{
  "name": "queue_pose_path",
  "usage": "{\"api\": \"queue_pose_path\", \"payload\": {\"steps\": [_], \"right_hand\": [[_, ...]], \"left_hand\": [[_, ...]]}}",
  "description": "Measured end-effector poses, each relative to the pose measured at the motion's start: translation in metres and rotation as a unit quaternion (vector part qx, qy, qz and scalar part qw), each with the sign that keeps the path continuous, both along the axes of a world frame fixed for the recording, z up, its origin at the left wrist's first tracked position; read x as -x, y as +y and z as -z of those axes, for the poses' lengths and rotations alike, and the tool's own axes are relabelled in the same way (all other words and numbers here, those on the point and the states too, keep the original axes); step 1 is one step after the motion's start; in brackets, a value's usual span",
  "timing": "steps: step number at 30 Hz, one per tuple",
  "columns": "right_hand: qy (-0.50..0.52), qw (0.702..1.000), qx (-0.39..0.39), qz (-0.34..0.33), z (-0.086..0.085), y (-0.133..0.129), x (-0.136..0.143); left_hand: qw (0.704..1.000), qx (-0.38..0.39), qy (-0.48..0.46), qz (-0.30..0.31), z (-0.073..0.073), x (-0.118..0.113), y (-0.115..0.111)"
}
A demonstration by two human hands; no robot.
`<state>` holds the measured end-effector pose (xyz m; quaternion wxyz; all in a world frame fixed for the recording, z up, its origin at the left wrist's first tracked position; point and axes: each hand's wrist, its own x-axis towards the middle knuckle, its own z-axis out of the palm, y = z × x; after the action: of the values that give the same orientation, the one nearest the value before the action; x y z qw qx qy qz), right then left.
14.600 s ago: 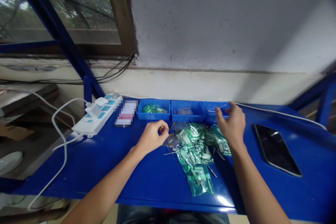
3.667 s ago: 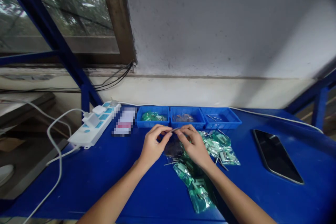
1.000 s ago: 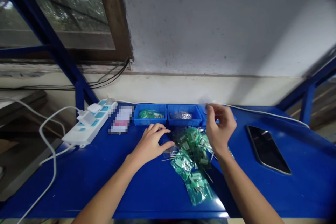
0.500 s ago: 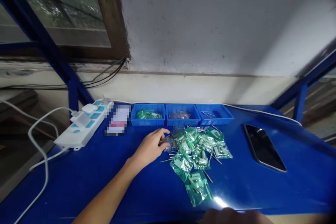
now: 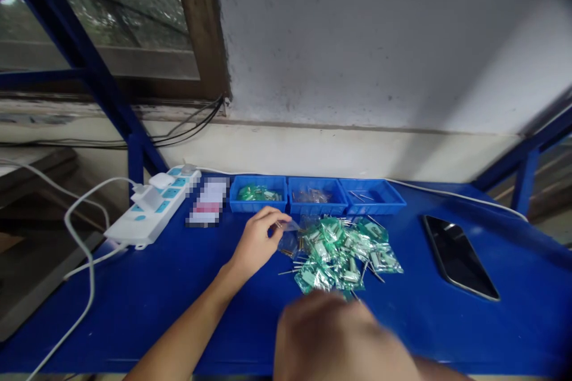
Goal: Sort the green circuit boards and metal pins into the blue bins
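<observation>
My left hand (image 5: 260, 239) pinches a small clear plastic bag (image 5: 290, 225) at the left edge of a pile. The pile holds several green plastic bags (image 5: 333, 238) with pale pieces inside. Thin metal rods (image 5: 288, 272) stick out around it. Another clear bag with brownish pieces (image 5: 289, 245) lies just below my left fingers. Blurred and close to the camera, my right hand (image 5: 339, 339) is over the front of the table; its fingers are smeared, and anything in them cannot be made out.
Behind the pile stand three blue bins: the left one (image 5: 258, 206) with green bags, the middle one (image 5: 317, 208) with clear bags, the right one (image 5: 374, 209) with a few rods. A black phone (image 5: 460, 257) lies right. A white power strip (image 5: 149, 214) with cables is left.
My left hand has lifted a clear bag slightly from the pile's edge. My right hand has come up from the bottom edge and now covers the front green bag. The view has shifted slightly.
</observation>
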<state>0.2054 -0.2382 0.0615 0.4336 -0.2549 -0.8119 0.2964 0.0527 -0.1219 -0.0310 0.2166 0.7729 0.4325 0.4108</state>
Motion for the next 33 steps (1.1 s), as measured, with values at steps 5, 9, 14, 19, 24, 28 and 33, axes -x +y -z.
{"api": "queue_pose_path", "payload": {"steps": [5,9,14,19,24,28,33], "right_hand": [[0.121,0.957,0.229,0.133,0.042,0.084,-0.005],[0.137,0.898,0.375,0.184,0.077,0.104,-0.012],[0.188,0.806,0.555,0.086,0.079,0.093,-0.006],[0.259,0.811,0.51,0.119,0.074,0.095,-0.009],[0.284,0.879,0.193,0.332,0.06,0.106,-0.038],[0.232,0.791,-0.18,0.537,0.038,0.119,-0.07],[-0.123,0.833,-0.246,0.48,0.053,0.132,-0.082]], "left_hand": [[0.995,-0.064,-0.061,-0.037,-0.002,0.003,0.0],[0.99,-0.058,-0.13,-0.027,-0.001,-0.002,-0.006],[0.979,-0.092,-0.181,-0.019,0.001,-0.008,-0.012],[0.989,-0.103,-0.1,0.04,-0.001,-0.008,-0.017],[0.992,-0.11,-0.021,0.05,-0.004,-0.008,-0.017],[0.997,-0.011,0.063,0.052,-0.003,-0.006,-0.012],[0.99,0.062,0.118,0.054,0.001,-0.006,-0.01]]}}
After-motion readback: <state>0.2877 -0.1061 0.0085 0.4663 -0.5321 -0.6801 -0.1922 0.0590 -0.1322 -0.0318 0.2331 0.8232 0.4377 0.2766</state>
